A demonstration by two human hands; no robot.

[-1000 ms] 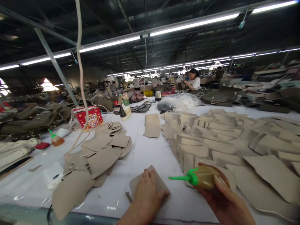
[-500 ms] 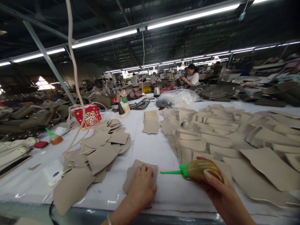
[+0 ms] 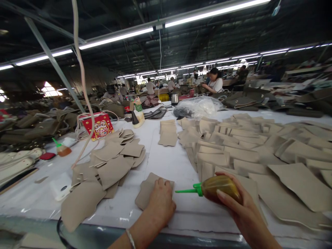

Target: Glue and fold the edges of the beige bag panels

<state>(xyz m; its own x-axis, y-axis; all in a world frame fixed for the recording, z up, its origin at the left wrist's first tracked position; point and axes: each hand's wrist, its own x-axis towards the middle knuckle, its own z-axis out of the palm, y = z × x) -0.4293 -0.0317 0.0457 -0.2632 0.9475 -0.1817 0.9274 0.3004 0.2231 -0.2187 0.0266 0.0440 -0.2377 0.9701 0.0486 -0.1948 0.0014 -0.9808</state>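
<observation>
My right hand (image 3: 240, 204) is wrapped round a squeeze bottle (image 3: 219, 187) of amber-brown liquid, held on its side above the table. Its thin green nozzle points left, with the tip close to the fingers of my left hand (image 3: 163, 200). That hand rests with curled fingers on the right side of a beige leather-like piece (image 3: 145, 192), gripping it at the edge; the fingertips are partly hidden. The piece lies on the white tabletop near the front edge. Left of it is a loose heap of similar beige pieces (image 3: 114, 171).
Rows of beige pieces (image 3: 241, 155) cover the right side. At left are a second green-tipped bottle (image 3: 62, 149), a red bag (image 3: 100, 126) and a hanging cable (image 3: 84, 76). Clear plastic wrap (image 3: 199, 106) lies farther back. Co-workers (image 3: 215, 83) sit in the background.
The bottle in my right hand has moved slightly left, its nozzle tip nearer my left hand. My left hand has shifted a little to the right on the piece.
</observation>
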